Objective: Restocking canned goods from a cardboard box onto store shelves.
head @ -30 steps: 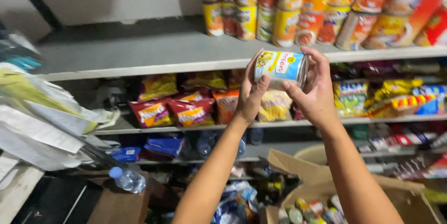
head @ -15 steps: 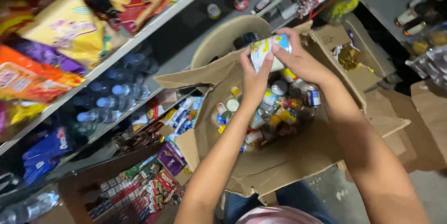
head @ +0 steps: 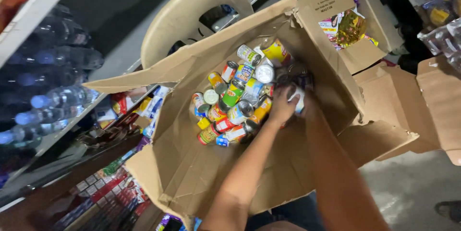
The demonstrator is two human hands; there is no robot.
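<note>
gripping round tin can (head: 298, 100) in creased cardboard box (head: 201, 173)

The large brown corrugated cardboard box (head: 192, 173) looks matt and rough, its flaps creased and torn along the edges. Inside lie small cylindrical metal cans (head: 235, 101) with shiny silver lids and glossy printed paper labels. The beige moulded plastic chair (head: 187, 15) has a smooth, dull sheen. Clear plastic water bottles (head: 53, 91) on the shelf glint glossily. The grey concrete floor (head: 413, 188) appears matt and slightly rough.
</note>
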